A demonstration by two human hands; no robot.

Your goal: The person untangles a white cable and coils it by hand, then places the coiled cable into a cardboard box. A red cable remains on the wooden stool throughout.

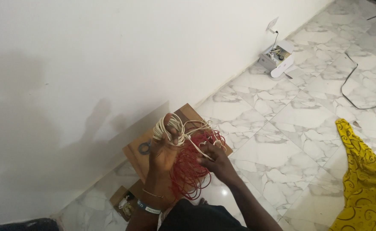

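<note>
My left hand (164,149) is raised with a coil of cream-white wire (167,127) wound around its fingers. My right hand (213,160) pinches a strand of that white wire just to the right of the coil. A loose tangle of red wire (190,175) hangs below and between both hands. Behind the hands a brown cardboard sheet (188,114) lies on the floor by the wall, with a dark tape ring (144,147) on it.
A white wall fills the left side. The floor is white marble tile (290,124). A small white box with a cable (277,60) sits by the wall, a black cable (350,81) runs across the floor, and yellow patterned cloth (363,179) lies at right. A small open box (126,203) sits near my left wrist.
</note>
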